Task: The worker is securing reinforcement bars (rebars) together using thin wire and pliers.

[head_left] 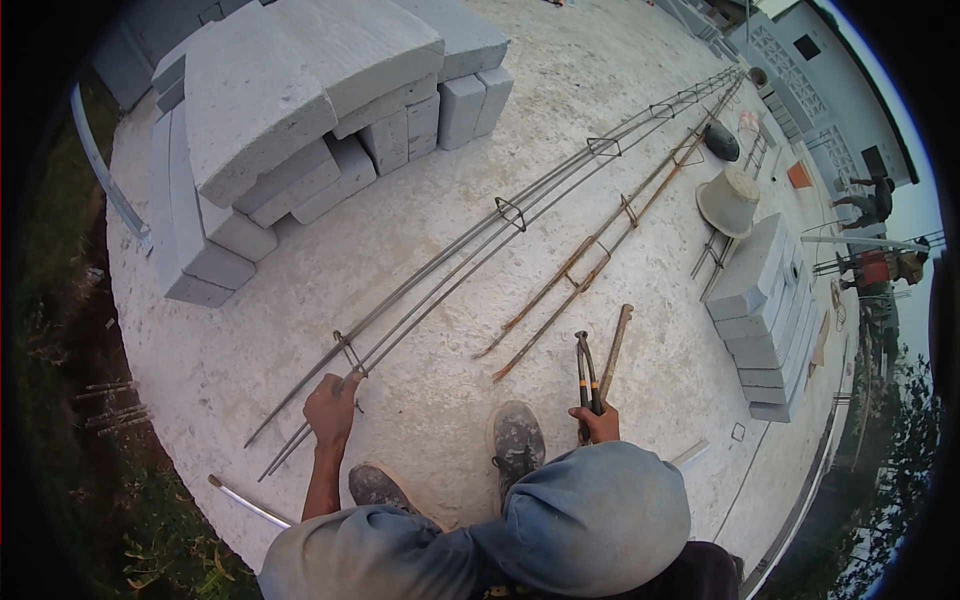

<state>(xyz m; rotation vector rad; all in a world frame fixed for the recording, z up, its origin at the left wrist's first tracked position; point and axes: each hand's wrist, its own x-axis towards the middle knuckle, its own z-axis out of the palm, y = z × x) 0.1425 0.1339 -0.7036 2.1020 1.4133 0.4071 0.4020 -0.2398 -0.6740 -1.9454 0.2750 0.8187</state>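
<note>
A long cage of grey steel rebar (510, 206) stretches from near my feet toward the far right, with square stirrups spaced along it. My left hand (330, 408) is closed at the lower corner of the nearest stirrup (347, 350), against the bars. A short wire end dangles beside its fingers. In my right hand (600, 427) are pincers (588, 375) with black and orange handles, jaws pointing away from me. A brown stick (617, 350) lies just right of them; whether my hand touches it I cannot tell. A second, rusty rebar frame (630, 212) lies farther right.
Grey blocks are stacked at the far left (260, 100) and at the right (765, 310). A pale bucket (728, 200) and a dark rounded object (721, 142) stand beyond the rusty frame. Two people work at the far right. The slab drops off to vegetation at left.
</note>
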